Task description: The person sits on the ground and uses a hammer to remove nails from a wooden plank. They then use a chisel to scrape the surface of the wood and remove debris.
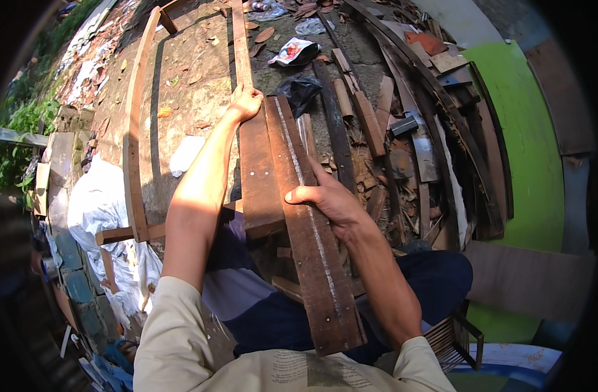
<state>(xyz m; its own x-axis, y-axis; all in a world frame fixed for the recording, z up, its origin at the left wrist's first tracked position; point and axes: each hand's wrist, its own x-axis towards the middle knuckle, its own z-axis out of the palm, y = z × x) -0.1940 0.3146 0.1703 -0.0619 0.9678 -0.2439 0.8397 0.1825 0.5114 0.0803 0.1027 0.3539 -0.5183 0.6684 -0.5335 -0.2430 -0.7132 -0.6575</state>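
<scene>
The two hands are apart, both at work on dark brown timber. The right hand [332,201] is clamped on a long plank with a whitish stripe [315,261], its thumb across the upper face and its fingers going under the right edge. The striped plank runs from far to near, its far end just right of the left hand [245,104] and its near end above the person's dark blue trousers [266,323]. The left hand is curled around the far end of a shorter brown board [256,163], which lies left of the striped plank, side by side with it. Whether the left hand also grips the narrow wooden rail [241,49] beyond it, I cannot tell.

To the left stands a curved-looking wooden bar [134,144], with a white sheet [103,215] left of it. To the right lie scrap timber pieces [371,124] and, farther right, a bright green panel [528,130]. A black plastic bag [299,91] sits just beyond the striped plank's far end.
</scene>
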